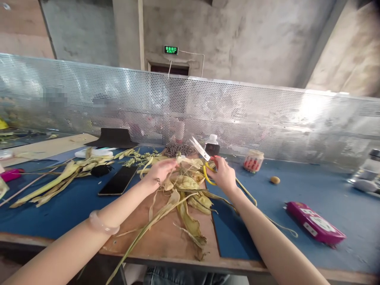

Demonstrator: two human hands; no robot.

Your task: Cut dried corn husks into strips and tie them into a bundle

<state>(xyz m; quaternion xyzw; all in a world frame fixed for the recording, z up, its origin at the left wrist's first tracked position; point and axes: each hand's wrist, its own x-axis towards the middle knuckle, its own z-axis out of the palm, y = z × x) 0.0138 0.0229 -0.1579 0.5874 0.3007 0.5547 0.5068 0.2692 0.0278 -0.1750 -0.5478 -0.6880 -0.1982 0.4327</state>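
Note:
My right hand (225,176) is closed round the scissors (200,149). Their yellow handle loop hangs below my fingers, and the metal blades point up and to the left. Opposite it, my left hand (160,173) has its fingers pinched at the top of a bunch of dried yellow-green leaves (186,183); the fingertips are slightly blurred. Long withered leaves and stalks spread from the bunch over a brown board (160,233), and one stalk (142,229) runs past the table's front edge. The scissor blades are clear of the leaves.
Left of the board lie a black phone (118,181) and more dried leaves (63,176). Behind stand a dark-filled bottle (212,145) and a perforated metal screen (142,107). To the right are a jar (253,161), a small brown round object (274,180) and a magenta packet (314,223).

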